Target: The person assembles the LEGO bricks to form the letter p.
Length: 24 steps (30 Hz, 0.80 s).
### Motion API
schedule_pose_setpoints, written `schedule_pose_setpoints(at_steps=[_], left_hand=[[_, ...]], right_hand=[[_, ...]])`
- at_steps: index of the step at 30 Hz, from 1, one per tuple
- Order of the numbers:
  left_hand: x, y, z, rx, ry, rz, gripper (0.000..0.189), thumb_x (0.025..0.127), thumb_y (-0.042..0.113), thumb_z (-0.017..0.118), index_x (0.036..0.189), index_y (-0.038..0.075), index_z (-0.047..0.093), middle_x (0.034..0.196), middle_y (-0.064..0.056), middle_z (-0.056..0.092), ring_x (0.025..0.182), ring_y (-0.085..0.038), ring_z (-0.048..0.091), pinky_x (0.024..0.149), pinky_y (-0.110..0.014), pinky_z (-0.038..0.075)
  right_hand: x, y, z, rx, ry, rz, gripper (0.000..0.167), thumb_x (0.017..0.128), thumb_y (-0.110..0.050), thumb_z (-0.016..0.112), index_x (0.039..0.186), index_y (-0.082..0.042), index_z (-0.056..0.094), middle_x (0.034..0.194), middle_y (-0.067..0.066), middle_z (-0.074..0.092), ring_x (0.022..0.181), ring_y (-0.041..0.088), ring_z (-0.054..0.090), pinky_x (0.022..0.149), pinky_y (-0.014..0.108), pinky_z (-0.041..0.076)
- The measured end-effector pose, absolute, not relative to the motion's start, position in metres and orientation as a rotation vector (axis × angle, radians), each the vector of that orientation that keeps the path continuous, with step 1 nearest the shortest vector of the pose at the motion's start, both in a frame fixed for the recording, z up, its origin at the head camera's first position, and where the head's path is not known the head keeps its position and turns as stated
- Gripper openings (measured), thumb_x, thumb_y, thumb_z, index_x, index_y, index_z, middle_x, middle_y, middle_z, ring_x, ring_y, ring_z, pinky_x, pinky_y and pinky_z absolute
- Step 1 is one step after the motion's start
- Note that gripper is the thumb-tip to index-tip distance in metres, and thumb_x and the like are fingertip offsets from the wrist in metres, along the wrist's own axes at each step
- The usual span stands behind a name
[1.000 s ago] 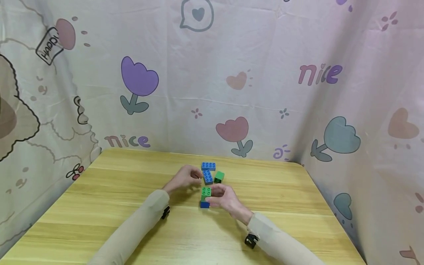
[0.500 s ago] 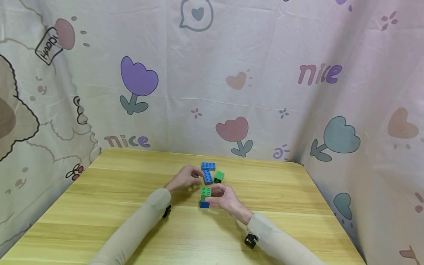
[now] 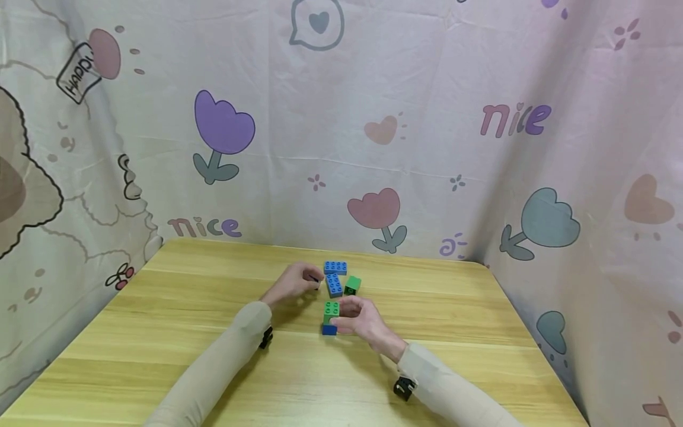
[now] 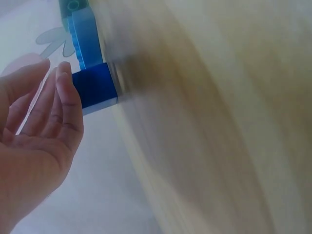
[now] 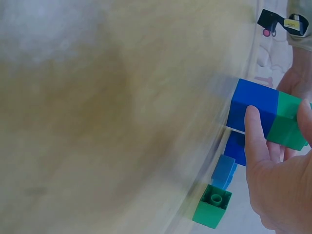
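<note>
1. Green-and-blue stack (image 3: 328, 318) stands upright in the grip of the right hand (image 3: 367, 324), its green block above its blue one.
2. That grip pinches the stack, the thumb on the side nearer the person and fingers on the far side; whether the stack's base touches the bench (image 3: 427, 308), I cannot tell.
3. Beyond the right grip lies a slanted blue brick (image 3: 334, 286), studs up, with a second blue brick (image 3: 335, 268) crosswise just behind it.
4. Right of the slanted brick, also beyond that grip, a loose green brick (image 3: 353, 285) rests on its side, hollow underside toward the person.
5. Left of these, the left hand (image 3: 293, 283) has its grip loosely bent, thumb and fingertips slightly apart, just beside the slanted brick; contact is unclear.
6. Behind both grips hangs a patterned curtain (image 3: 299, 101).
</note>
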<state>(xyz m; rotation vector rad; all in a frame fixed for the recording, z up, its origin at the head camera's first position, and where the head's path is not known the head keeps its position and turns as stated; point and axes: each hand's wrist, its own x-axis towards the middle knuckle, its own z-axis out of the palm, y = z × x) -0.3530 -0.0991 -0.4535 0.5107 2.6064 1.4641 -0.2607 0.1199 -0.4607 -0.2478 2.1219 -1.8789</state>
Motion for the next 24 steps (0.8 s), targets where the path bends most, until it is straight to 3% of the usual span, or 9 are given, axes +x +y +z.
schedule_pose_setpoints(at_steps=[7, 15, 21, 24], left_hand=[[-0.354, -0.101, -0.453, 0.525, 2.625, 1.443, 0.020, 0.087, -0.003, 0.068, 0.106, 0.003, 0.072, 0.103, -0.012, 0.072, 0.088, -0.018, 0.066, 0.085, -0.037, 0.056], [-0.357, -0.089, -0.458, 0.600, 2.590, 1.414, 0.023, 0.085, -0.006, 0.068, 0.105, 0.005, 0.073, 0.108, -0.016, 0.069, 0.079, -0.023, 0.063, 0.067, -0.033, 0.055], [-0.359, -0.079, -0.458, 0.639, 2.554, 1.333, 0.038, 0.084, -0.007, 0.067, 0.118, 0.011, 0.071, 0.123, -0.012, 0.063, 0.070, -0.022, 0.057, 0.059, -0.026, 0.049], [-0.360, -0.074, -0.458, 0.620, 2.549, 1.259, 0.046, 0.085, -0.008, 0.067, 0.125, 0.015, 0.068, 0.135, -0.011, 0.057, 0.084, -0.024, 0.058, 0.064, -0.027, 0.051]], right_hand=[[-0.260, 0.120, -0.460, -0.250, 2.131, -1.870, 0.049, 0.082, -0.006, 0.078, 0.127, -0.001, 0.057, 0.116, 0.015, 0.066, 0.098, 0.020, 0.067, 0.083, 0.040, 0.059], [-0.259, 0.120, -0.459, -0.248, 2.124, -1.866, 0.050, 0.083, -0.007, 0.077, 0.128, -0.002, 0.057, 0.117, 0.015, 0.066, 0.100, 0.020, 0.067, 0.084, 0.041, 0.059], [-0.259, 0.120, -0.457, -0.245, 2.126, -1.864, 0.050, 0.082, -0.006, 0.077, 0.128, -0.003, 0.057, 0.116, 0.015, 0.066, 0.099, 0.020, 0.067, 0.085, 0.041, 0.059], [-0.258, 0.119, -0.457, -0.243, 2.132, -1.861, 0.050, 0.082, -0.005, 0.077, 0.128, -0.002, 0.057, 0.116, 0.015, 0.066, 0.099, 0.020, 0.066, 0.085, 0.041, 0.059]])
